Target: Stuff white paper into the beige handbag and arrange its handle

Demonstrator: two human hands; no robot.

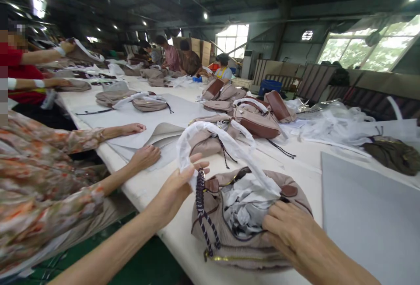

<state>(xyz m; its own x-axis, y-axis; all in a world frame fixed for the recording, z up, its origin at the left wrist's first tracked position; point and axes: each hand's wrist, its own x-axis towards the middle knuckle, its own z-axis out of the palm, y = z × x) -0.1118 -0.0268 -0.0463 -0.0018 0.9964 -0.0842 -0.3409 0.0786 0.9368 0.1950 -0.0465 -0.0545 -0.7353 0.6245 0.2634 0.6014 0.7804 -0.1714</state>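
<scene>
A taupe ribbed handbag (236, 243) lies on the table in front of me, its top open and crumpled white-grey paper (246, 206) filling it. My left hand (183, 180) holds the white-wrapped handle (218, 129) at its left end, thumb in front and some fingertips showing behind. Just below those fingers hangs a dark braided cord (200, 197) with loose ends. At the right side of the opening, my right hand (288, 228) is closed on the bag's edge, against the paper; its fingertips are hidden. A gold zip (239, 258) runs along the bag's near side.
On my left, a co-worker in a flowered sleeve (82, 202) rests both hands on grey sheets (164, 134). More handbags (256, 118) are piled beyond mine. Grey board (370, 215) and clear plastic wrapping (341, 123) lie to the right. Other people stand farther along the table.
</scene>
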